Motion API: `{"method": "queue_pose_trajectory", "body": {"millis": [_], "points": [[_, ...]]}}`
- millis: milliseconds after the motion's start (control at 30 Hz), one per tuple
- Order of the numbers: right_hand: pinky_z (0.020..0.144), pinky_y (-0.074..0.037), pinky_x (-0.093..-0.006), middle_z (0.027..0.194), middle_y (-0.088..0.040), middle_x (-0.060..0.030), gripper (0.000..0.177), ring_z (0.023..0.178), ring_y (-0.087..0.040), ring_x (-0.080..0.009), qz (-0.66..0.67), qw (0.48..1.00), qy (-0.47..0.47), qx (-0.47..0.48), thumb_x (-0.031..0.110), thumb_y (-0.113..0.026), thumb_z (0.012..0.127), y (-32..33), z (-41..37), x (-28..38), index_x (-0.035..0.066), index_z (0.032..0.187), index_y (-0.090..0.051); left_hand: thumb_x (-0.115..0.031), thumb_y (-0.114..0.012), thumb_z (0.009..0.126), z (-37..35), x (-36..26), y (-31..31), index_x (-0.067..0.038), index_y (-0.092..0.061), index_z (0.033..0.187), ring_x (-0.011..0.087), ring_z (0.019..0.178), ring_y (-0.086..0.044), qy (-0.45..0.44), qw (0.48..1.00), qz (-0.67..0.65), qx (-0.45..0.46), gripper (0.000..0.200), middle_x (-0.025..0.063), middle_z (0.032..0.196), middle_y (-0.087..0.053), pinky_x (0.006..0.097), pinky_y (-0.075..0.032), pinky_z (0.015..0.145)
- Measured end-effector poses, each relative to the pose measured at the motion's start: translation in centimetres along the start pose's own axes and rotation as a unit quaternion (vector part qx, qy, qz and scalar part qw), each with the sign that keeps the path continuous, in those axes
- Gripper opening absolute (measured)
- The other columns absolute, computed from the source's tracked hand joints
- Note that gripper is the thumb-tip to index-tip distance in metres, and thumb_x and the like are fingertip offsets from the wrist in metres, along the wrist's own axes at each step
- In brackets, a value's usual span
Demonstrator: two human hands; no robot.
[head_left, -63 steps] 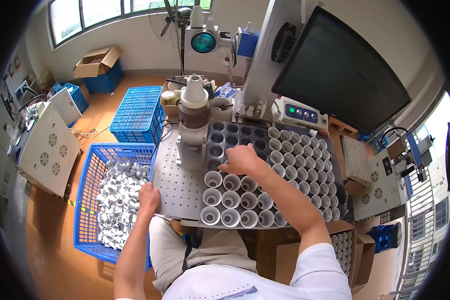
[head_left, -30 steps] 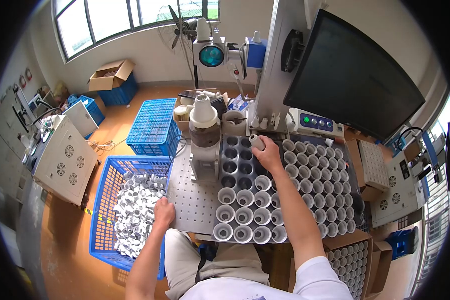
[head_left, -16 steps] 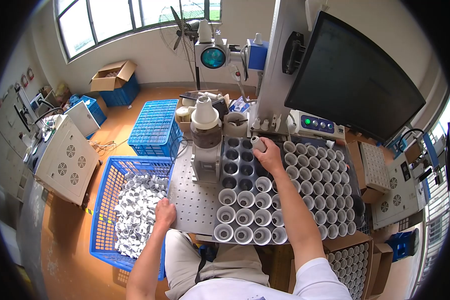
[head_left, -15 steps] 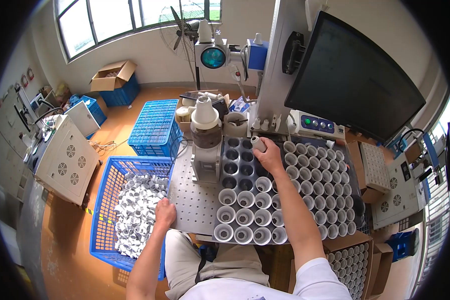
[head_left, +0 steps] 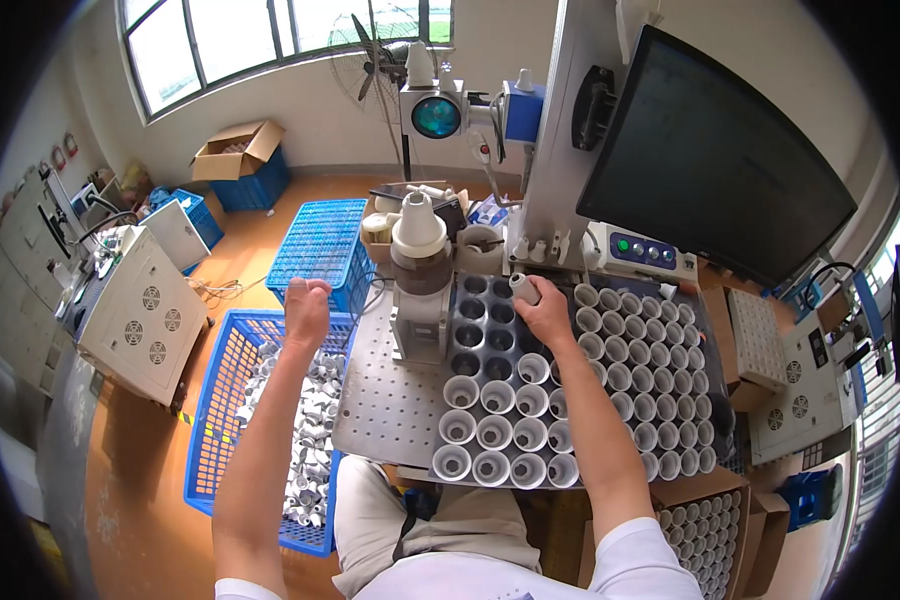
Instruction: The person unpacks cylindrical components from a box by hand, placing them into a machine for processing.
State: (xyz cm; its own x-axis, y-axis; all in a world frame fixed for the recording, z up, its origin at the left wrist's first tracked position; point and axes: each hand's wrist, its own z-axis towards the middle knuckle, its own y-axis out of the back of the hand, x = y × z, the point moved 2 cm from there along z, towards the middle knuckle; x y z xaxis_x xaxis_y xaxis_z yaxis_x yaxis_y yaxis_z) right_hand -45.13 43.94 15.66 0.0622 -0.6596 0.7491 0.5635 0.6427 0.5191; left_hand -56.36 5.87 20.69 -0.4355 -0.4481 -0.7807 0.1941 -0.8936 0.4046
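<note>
My right hand (head_left: 546,314) grips a small white tapered plastic housing (head_left: 523,289) over the far end of a dark tray (head_left: 483,352). Bare round wells show beside it, and rows of white cups (head_left: 495,432) fill other wells nearer me. My left hand (head_left: 307,312) is raised above the far rim of a blue basket (head_left: 202,455), fingers curled in. Whatever it may hold is hidden. Loose white plastic parts (head_left: 311,455) lie heaped in that basket. Between my hands, a grey stand (head_left: 419,325) carries a white cone-shaped piece (head_left: 419,228).
A perforated metal plate (head_left: 385,410) lies left of the tray. Behind stand a control box with buttons (head_left: 642,250), a grey column (head_left: 552,130) and a large monitor (head_left: 715,150). A blue crate (head_left: 320,240) is on the floor; a carton of white cups (head_left: 705,535) sits at lower right.
My left hand has risen and moved forward from beside the basket's near right side to above its far rim. The right hand still holds the white housing over the tray. The view has shifted slightly.
</note>
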Motion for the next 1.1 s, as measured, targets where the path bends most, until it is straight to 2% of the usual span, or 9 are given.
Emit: {"method": "queue_pose_trajectory", "body": {"millis": [200,300,533,633,667,700,767,900,1100], "points": [[0.082,-0.047,-0.0353,0.098,-0.064,-0.0170,0.041,0.090,-0.061,-0.0295,0.004,0.999,-0.033,0.005,0.020,-0.068,0.069,-0.1,0.4,-0.5,0.000,0.104,-0.059,-0.014,-0.040,0.075,7.1,-10.6,-1.7,0.004,-0.059,0.073,0.0321,0.084,-0.058,-0.076,0.996,-0.042,-0.030,0.026,0.0194,0.082,-0.063,0.0385,-0.043,0.081],[0.079,-0.047,-0.0316,0.095,-0.065,-0.0142,0.040,0.086,-0.062,-0.0219,0.134,0.984,-0.113,-0.015,0.017,-0.070,0.070,-0.3,3.0,-2.3,-0.002,0.103,-0.060,-0.013,-0.038,0.080,8.5,-14.5,-3.6,-0.002,-0.044,0.083,0.0184,0.084,-0.052,-0.071,0.995,-0.065,0.009,0.013,0.0106,0.090,-0.063,0.0335,-0.041,0.084],[0.076,-0.048,-0.0264,0.098,-0.063,-0.0083,0.040,0.086,-0.060,-0.0132,0.380,0.925,0.008,0.022,0.014,-0.069,0.077,2.8,7.4,15.6,-0.005,0.110,-0.056,-0.014,-0.042,0.075,7.5,-18.1,-7.8,0.000,-0.051,0.075,0.0164,0.083,-0.050,0.045,0.979,-0.151,0.125,0.016,0.0076,0.074,-0.062,0.0310,-0.039,0.082],[0.077,-0.048,-0.0252,0.099,-0.063,-0.0090,0.040,0.087,-0.060,-0.0128,0.398,0.913,0.032,0.087,0.015,-0.070,0.078,0.5,6.0,20.1,-0.005,0.110,-0.057,-0.010,-0.043,0.071,7.9,-16.9,-5.0,0.000,-0.057,0.056,0.0128,0.079,-0.049,-0.174,0.981,-0.010,0.088,0.023,0.0047,0.063,-0.060,0.0283,-0.039,0.079],[0.077,-0.048,-0.0248,0.100,-0.063,-0.0091,0.040,0.087,-0.061,-0.0128,0.364,0.924,0.048,0.110,0.016,-0.070,0.078,-0.7,5.7,20.0,-0.004,0.110,-0.057,-0.008,-0.040,0.067,7.3,-16.6,-3.0,-0.002,-0.055,0.045,0.0120,0.065,-0.050,-0.290,0.946,0.133,-0.060,0.027,0.0042,0.056,-0.058,0.0268,-0.041,0.069],[0.078,-0.048,-0.0243,0.100,-0.063,-0.0093,0.040,0.088,-0.061,-0.0129,0.330,0.932,0.064,0.133,0.017,-0.070,0.079,-1.9,5.4,19.8,-0.004,0.111,-0.058,-0.009,-0.039,0.065,7.3,-16.1,0.0,-0.002,-0.056,0.044,0.0132,0.051,-0.048,-0.104,0.987,-0.113,0.042,0.028,0.0042,0.051,-0.057,0.0270,-0.042,0.058],[0.077,-0.048,-0.0236,0.098,-0.063,-0.0065,0.040,0.087,-0.059,-0.0113,0.344,0.926,0.051,0.149,0.021,-0.071,0.080,-3.2,4.6,19.8,-0.002,0.111,-0.059,-0.009,-0.037,0.066,5.6,-13.3,4.9,0.002,-0.058,0.047,0.0166,0.052,-0.051,-0.072,0.989,-0.128,0.025,0.030,0.0106,0.058,-0.060,0.0311,-0.045,0.060],[0.076,-0.048,-0.0230,0.097,-0.062,-0.0029,0.042,0.084,-0.058,-0.0090,0.327,0.934,0.088,0.115,0.028,-0.070,0.083,-4.4,4.1,19.3,0.000,0.112,-0.060,-0.005,-0.043,0.073,0.7,1.8,8.7,0.006,-0.056,0.089,0.0360,0.088,-0.057,-0.026,0.972,0.146,-0.185,0.023,0.0232,0.091,-0.061,0.0406,-0.042,0.084],[0.089,-0.044,-0.0264,0.110,-0.061,-0.0083,0.050,0.099,-0.057,-0.0165,0.251,0.956,0.085,0.123,0.038,-0.063,0.086,-0.7,4.6,15.9,0.000,0.116,-0.057,-0.014,-0.052,0.072,-13.6,7.3,-2.6,0.003,-0.062,0.079,0.0333,0.107,-0.047,0.007,0.939,0.334,0.081,0.020,0.0192,0.097,-0.059,0.0459,-0.034,0.092]]}}
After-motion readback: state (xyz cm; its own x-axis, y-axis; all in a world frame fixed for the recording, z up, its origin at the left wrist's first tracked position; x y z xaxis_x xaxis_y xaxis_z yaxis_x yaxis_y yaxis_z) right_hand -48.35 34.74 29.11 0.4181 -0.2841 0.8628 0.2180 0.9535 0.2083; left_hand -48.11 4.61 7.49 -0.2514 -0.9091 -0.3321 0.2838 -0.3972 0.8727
